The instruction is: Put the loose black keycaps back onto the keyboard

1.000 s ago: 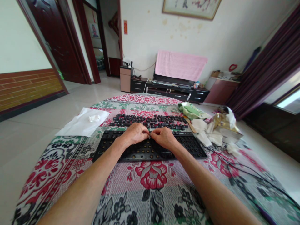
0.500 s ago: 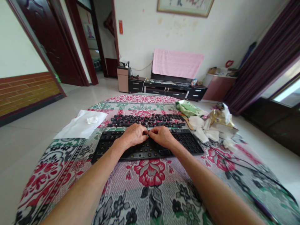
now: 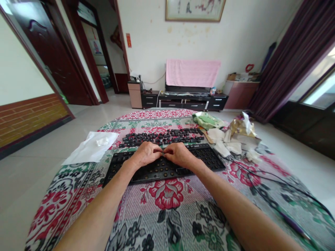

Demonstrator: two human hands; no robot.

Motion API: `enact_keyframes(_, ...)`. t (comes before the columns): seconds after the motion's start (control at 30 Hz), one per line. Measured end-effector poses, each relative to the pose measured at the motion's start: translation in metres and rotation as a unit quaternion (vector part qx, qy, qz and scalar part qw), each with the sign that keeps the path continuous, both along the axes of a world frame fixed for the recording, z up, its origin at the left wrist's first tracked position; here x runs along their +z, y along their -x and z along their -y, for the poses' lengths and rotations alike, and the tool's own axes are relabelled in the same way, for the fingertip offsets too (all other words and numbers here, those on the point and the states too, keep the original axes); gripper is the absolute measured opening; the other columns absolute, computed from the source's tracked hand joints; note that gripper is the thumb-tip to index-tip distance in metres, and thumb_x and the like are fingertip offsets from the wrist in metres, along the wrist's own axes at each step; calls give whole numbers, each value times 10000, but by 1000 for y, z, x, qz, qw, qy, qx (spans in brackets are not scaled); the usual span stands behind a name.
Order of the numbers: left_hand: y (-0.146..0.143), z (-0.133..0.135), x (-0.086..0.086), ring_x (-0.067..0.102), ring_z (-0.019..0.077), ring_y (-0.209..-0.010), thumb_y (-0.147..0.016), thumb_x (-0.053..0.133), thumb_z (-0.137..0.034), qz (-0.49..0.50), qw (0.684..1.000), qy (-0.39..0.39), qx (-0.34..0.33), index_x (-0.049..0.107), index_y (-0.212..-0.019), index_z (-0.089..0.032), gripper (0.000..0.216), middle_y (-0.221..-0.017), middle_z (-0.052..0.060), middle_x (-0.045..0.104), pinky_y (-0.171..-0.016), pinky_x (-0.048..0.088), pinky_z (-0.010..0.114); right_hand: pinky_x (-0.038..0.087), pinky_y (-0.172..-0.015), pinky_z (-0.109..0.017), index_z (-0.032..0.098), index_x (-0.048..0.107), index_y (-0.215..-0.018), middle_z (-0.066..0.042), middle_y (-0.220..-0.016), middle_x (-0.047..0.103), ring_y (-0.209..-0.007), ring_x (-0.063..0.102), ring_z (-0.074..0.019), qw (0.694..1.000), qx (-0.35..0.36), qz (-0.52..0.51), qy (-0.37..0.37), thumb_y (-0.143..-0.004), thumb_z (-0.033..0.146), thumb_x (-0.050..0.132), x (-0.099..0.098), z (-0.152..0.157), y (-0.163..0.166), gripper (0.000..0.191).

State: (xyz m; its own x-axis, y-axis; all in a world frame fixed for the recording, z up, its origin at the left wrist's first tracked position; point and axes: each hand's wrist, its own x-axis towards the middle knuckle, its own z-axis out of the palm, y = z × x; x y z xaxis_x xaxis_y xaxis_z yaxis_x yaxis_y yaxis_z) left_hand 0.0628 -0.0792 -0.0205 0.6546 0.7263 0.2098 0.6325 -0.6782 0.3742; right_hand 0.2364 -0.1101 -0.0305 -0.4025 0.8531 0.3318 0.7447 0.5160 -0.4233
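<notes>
Both your hands meet over the middle of the black keyboard point(image 3: 209, 156), which lies crosswise in front of you on the cloth-covered worktop point(image 3: 131, 212). Your left hand point(image 3: 146, 153) comes in from the left and your right hand point(image 3: 179, 154) from the right, fingertips nearly touching each other just above the keyboard's upper middle. In each, the grip is drawn in to a narrow pinch, thumb near forefinger; the spot between them is too small to tell whether you have hold of anything. Below your fingers, rows of small round brownish spots show on the keyboard's bare middle. Just beyond its far edge, loose black keycaps point(image 3: 180, 132) lie spread in a long, uneven band. To your left is a white sheet point(image 3: 86, 150) with a crumpled white piece point(image 3: 102, 141) on it. To your right, beyond the keyboard's corner, are white tissues point(image 3: 222, 149), a flat wooden stick point(image 3: 208, 137), a green-and-white bundle point(image 3: 208, 120) and a gold-topped box point(image 3: 242, 129). A black cable point(image 3: 288, 187) trails across the cloth, and a purple-handled tool point(image 3: 291, 223) lies near your right forearm.
</notes>
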Motion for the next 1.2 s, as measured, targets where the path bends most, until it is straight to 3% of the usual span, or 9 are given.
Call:
enact_keyframes(0.47,-8,-1,-1,581,130,-659,-696,468,-275,-7,997,24,72,668,-726,-220,209,-684,-3,657,-601,382,205,368,-612,-196,176,687,-794,-11,-722,663,-634,553,-103,1000,19,-2,-6,-716,183,534,-1,-2,-1,172)
enact_keyframes(1.2,-11,-4,-2,553,122,-590,-653,499,-283,-24,994,36,99,628,-674,-212,148,-626,-11,624,-529,349,206,349,-566,-196,176,663,-733,-13,-673,641,-600,538,-101,1000,-18,11,-10,-690,184,519,-1,0,2,150)
